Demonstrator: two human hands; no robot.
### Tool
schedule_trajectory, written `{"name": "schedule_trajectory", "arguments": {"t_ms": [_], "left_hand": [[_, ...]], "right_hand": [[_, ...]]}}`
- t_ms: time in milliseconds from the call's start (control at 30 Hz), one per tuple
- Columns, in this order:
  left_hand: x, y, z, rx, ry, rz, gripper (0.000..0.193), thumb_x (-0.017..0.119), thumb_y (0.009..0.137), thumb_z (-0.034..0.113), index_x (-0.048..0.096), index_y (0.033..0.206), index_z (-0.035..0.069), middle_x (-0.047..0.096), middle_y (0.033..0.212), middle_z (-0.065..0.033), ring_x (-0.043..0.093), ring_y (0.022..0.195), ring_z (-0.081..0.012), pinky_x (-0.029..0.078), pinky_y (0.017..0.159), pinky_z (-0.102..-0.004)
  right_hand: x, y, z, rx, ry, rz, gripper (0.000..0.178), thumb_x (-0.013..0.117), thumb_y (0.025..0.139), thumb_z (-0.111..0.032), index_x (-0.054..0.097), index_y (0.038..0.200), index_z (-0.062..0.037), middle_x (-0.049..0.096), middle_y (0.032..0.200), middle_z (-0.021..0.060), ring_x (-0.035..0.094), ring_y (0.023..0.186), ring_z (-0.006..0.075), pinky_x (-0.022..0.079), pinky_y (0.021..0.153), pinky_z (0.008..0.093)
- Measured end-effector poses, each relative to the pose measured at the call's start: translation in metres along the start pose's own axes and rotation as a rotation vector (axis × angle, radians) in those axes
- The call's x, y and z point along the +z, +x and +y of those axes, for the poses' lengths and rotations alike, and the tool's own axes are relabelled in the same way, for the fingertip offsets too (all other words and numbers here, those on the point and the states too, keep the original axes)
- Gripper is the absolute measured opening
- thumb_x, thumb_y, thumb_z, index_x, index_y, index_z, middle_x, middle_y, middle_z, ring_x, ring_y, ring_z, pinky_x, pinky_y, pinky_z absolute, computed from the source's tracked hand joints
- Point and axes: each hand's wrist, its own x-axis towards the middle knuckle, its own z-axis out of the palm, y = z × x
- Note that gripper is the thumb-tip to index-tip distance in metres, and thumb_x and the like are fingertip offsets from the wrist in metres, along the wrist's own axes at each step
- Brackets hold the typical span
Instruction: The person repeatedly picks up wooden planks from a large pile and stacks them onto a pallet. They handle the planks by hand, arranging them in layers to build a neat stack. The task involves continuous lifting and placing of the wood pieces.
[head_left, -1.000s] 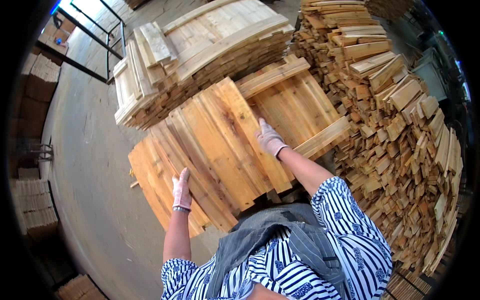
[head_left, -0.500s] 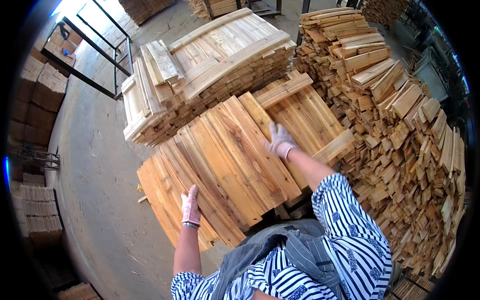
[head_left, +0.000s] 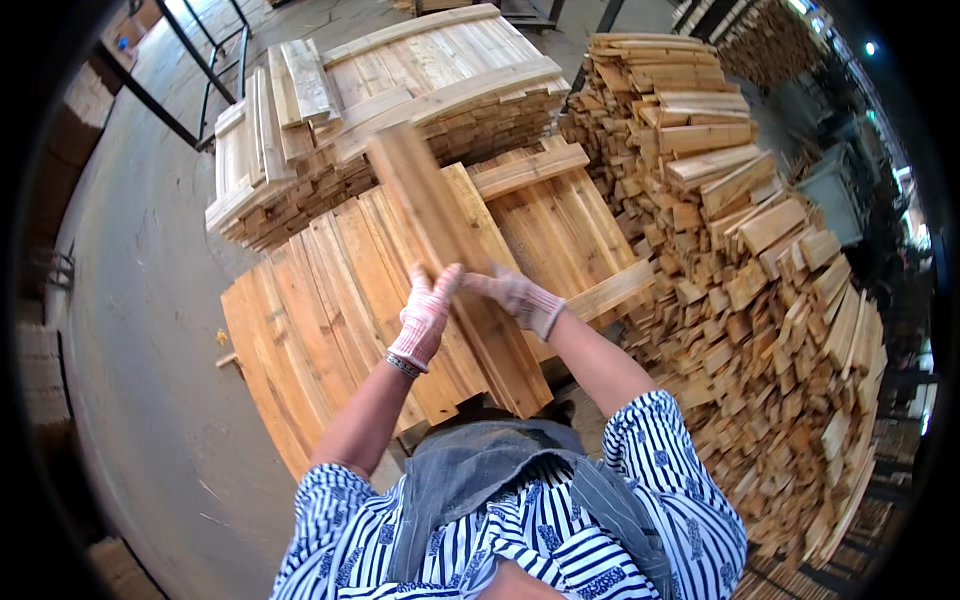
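A long wooden plank (head_left: 410,190), its far end blurred by motion, is held raised at a slant over a row of planks (head_left: 335,310) laid side by side. My left hand (head_left: 428,318), in a pale pinkish glove, grips the plank's left edge near its middle. On the opposite edge my right hand (head_left: 515,298), gloved too, closes around it; part of its fingers is hidden. Right of the row, a lower layer of planks (head_left: 555,220) shows, with an upper batten (head_left: 530,170) and a lower batten (head_left: 612,290) lying across it.
Behind stands a wide stack of pale planks (head_left: 440,60) with several loose boards on top. A tall heap of short wood pieces (head_left: 740,330) rises on the right. A black metal frame (head_left: 150,85) stands at the far left on the concrete floor (head_left: 140,330).
My left hand has come off the left part of the row and moved right, up to my right hand. A plank is now lifted between both hands. The view has shifted slightly.
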Motion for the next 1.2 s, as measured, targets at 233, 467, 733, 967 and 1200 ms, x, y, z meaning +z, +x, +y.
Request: {"name": "schedule_trajectory", "arguments": {"t_ms": [233,467,733,967,1200], "left_hand": [[-0.064,0.078,-0.055,0.158,1.063,-0.017,0.102,0.050,0.089,0.073,0.023,0.157,0.002,0.019,0.163,-0.0277,0.013,0.153,-0.0416,0.010,0.123,-0.0567],[-0.060,0.087,-0.068,0.159,1.294,-0.138,0.111,0.053,0.086,0.074,0.015,0.158,-0.002,0.005,0.165,-0.0302,0.000,0.153,-0.0484,0.001,0.121,-0.0606],[-0.056,0.086,-0.072,0.132,1.293,-0.122,0.112,0.053,0.085,0.075,0.015,0.159,-0.001,0.004,0.167,-0.0271,-0.002,0.154,-0.0461,-0.003,0.120,-0.0624],[-0.054,0.081,-0.070,0.103,1.285,-0.157,0.112,0.054,0.086,0.073,0.014,0.159,-0.002,0.004,0.166,-0.0271,-0.002,0.154,-0.0458,-0.002,0.120,-0.0614],[-0.053,0.080,-0.062,0.143,1.285,-0.147,0.110,0.058,0.085,0.070,0.018,0.157,-0.003,0.006,0.165,-0.0305,-0.001,0.153,-0.0489,0.000,0.120,-0.0630]], "right_hand": [[-0.014,-0.052,-0.079,0.046,-0.213,0.398,0.106,0.078,0.090,-0.035,0.009,0.157,0.0081,0.052,0.146,0.0164,0.050,0.134,0.0217,0.038,0.113,0.0305],[-0.064,0.034,0.005,0.018,-0.668,0.299,0.095,0.062,0.096,-0.051,0.014,0.159,0.0009,0.056,0.141,0.0244,0.052,0.134,0.0311,0.039,0.111,0.0386],[0.023,0.022,-0.021,-0.001,-1.545,0.625,0.114,0.076,0.081,-0.050,0.006,0.162,-0.0111,0.024,0.158,0.0288,0.039,0.140,0.0461,0.038,0.113,0.0506],[-0.001,0.017,-0.058,0.097,-1.458,0.668,0.104,0.074,0.078,-0.026,0.012,0.162,-0.0215,0.041,0.145,0.0270,0.054,0.125,0.0403,0.050,0.102,0.0447],[-0.067,0.014,-0.050,0.090,-1.519,0.657,0.096,0.069,0.090,-0.040,0.009,0.163,-0.0230,0.034,0.154,0.0271,0.050,0.131,0.0447,0.041,0.112,0.0527]]}}
